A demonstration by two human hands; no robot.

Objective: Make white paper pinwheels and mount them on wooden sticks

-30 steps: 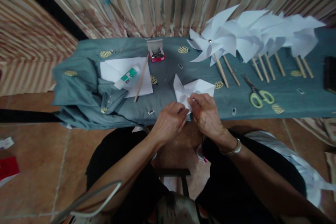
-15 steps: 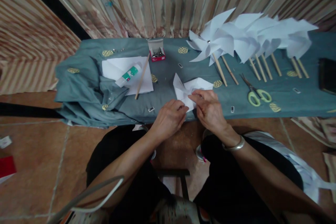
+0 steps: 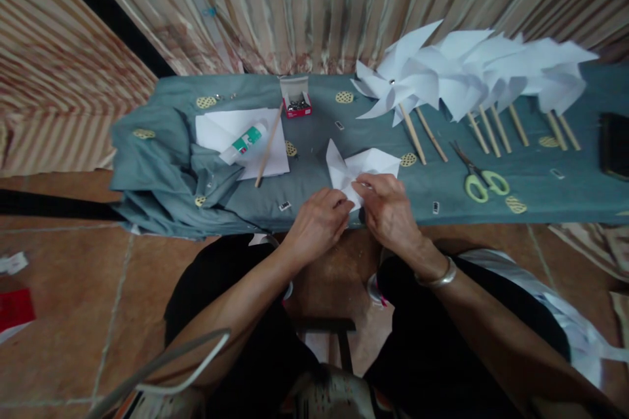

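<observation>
Nearest to me, a seated person's black trousers show below the folded paper, above a brown tiled floor. Both bare forearms reach up to that paper, with a silver bracelet on the right wrist.

The left hand has its fingers curled in, pinching the near edge of the folded paper. The right hand pinches the paper just beside it, thumb and forefinger close together. The white paper lies at the near edge of a long surface covered in blue-green cloth with yellow printed patches; one pointed flap stands up on its far left.

To the right of the folded paper, well apart, lie scissors with light green handles, their blades pointing away from the person. To its left, a wooden stick rests across flat white sheets, and a green-and-white tube lies on them too.

Beyond the paper, slightly left, an open red box holds small shiny metal pieces. Beyond it to the right, white pinwheels on wooden sticks overlap in a row. Striped curtains hang farthest away.
</observation>
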